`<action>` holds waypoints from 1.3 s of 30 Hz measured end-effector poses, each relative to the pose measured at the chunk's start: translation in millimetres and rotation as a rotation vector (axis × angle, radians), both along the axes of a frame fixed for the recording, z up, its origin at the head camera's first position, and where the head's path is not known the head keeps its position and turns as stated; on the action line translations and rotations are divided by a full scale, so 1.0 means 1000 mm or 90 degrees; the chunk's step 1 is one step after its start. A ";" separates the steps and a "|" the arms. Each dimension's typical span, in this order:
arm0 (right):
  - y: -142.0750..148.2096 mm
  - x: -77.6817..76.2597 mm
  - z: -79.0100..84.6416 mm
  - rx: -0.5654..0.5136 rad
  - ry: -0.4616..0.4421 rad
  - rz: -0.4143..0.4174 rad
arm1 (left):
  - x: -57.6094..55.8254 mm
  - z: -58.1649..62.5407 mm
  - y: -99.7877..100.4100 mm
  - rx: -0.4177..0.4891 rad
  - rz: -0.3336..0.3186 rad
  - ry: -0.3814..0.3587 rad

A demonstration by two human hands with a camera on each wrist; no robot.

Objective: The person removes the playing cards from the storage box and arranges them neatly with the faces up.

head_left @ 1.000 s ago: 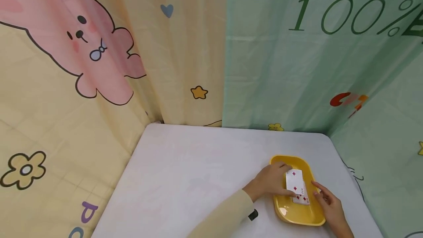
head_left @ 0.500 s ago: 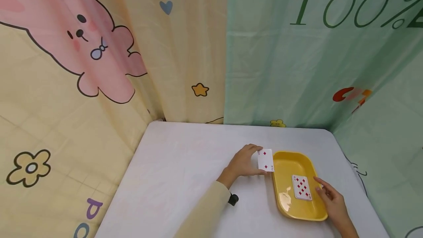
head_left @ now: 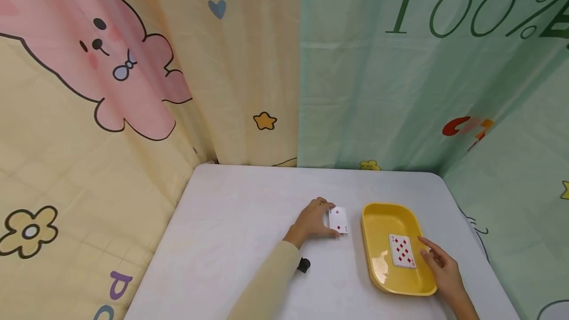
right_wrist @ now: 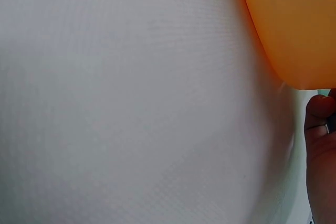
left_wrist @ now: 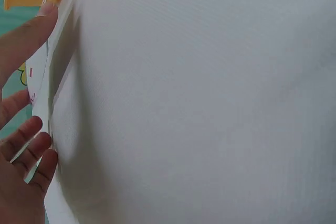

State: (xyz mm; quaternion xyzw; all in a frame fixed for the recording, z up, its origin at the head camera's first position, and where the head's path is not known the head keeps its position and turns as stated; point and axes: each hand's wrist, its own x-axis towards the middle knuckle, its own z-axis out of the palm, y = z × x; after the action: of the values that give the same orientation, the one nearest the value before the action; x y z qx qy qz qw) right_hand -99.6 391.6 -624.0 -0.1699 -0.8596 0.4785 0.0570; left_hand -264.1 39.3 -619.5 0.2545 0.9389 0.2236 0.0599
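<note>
My left hand holds a playing card, a two of diamonds, face up by opposite edges between thumb and forefinger. The card is close over the white table, left of the yellow tray. In the left wrist view, the card shows edge-on beyond the thumb. My right hand rests at the tray's right rim, forefinger straight and thumb tip beside it. Inside the tray lies another face-up card with many red diamonds. The right wrist view shows the tray's outer wall with part of my hand below it.
A white table spreads under everything. Behind it hang a cream curtain with cartoon prints and a green curtain. A small black device sits at my left wrist.
My left hand has lifted the two of diamonds out of the tray and carried it left over the table, then lower. The card beneath is uncovered. My right hand stays at the rim.
</note>
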 end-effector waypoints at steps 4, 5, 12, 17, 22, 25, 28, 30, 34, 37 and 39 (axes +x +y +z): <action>0.000 -0.001 0.000 -0.008 -0.006 -0.005 | -0.002 -0.003 0.003 -0.028 0.013 -0.004; 0.000 -0.001 0.000 -0.011 -0.006 -0.006 | -0.002 -0.003 0.004 -0.034 0.012 0.000; 0.001 -0.002 0.001 -0.017 -0.002 0.002 | -0.003 -0.002 0.007 -0.062 0.010 0.031; 0.001 -0.003 0.003 -0.020 0.001 0.002 | -0.004 -0.003 0.008 -0.071 0.009 0.044; 0.001 -0.003 0.002 -0.033 0.014 0.003 | -0.003 -0.003 0.008 -0.067 0.016 0.045; 0.002 -0.003 0.001 -0.040 0.021 0.004 | -0.002 -0.004 0.008 -0.066 0.020 0.043; 0.002 -0.003 0.000 -0.041 0.023 0.006 | -0.001 -0.004 0.008 -0.065 0.024 0.034; 0.002 -0.002 0.000 -0.038 0.018 0.005 | -0.001 -0.003 0.008 -0.062 0.026 0.021; 0.002 -0.002 0.000 -0.029 0.007 0.003 | 0.001 -0.002 0.007 -0.046 0.029 -0.003; 0.002 -0.001 0.000 -0.029 0.005 0.004 | 0.002 0.001 0.009 -0.031 0.033 -0.012; 0.001 -0.001 0.000 -0.030 0.006 0.005 | 0.003 0.006 0.012 -0.012 0.036 -0.012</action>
State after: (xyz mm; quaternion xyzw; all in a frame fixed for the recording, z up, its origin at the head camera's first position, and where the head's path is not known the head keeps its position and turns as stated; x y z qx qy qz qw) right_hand -100.2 393.1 -623.8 -0.1653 -0.8486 0.4996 0.0555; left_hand -260.8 50.9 -613.7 0.2255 0.9471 0.2190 0.0644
